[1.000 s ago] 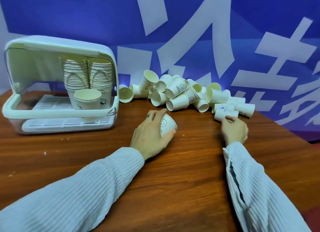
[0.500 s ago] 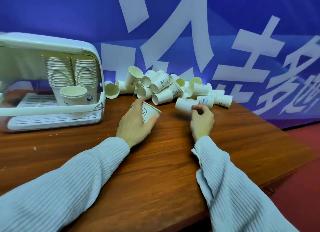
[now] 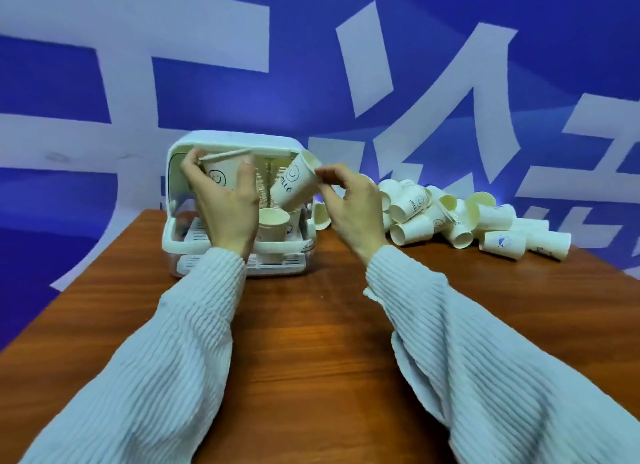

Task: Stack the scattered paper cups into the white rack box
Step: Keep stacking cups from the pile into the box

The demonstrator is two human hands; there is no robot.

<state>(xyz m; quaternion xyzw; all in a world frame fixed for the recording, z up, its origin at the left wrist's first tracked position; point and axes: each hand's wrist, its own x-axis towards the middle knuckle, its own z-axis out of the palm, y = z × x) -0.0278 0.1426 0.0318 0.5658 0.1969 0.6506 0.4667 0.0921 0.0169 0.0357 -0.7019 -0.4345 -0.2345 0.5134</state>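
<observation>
My left hand (image 3: 225, 200) grips an upright smiley paper cup (image 3: 220, 172), raised in front of the white rack box (image 3: 194, 245). My right hand (image 3: 349, 200) pinches a second cup (image 3: 293, 186), printed HELLO, tilted with its mouth toward the upper right, just right of the first cup. Both cups hang above a single upright cup (image 3: 273, 222) at the front of the box. Stacks of cups (image 3: 268, 176) stand deeper inside, mostly hidden by my hands. A pile of scattered cups (image 3: 450, 214) lies on the table to the right of the box.
The box sits at the far left of a brown wooden table (image 3: 311, 325), its lid raised. A blue wall with large white lettering (image 3: 381, 65) rises right behind the table. The table's left edge runs diagonally beside the box.
Both hands lifted off the table with a cup each and moved up in front of the rack box. The view swung left, so the box now sits near the centre.
</observation>
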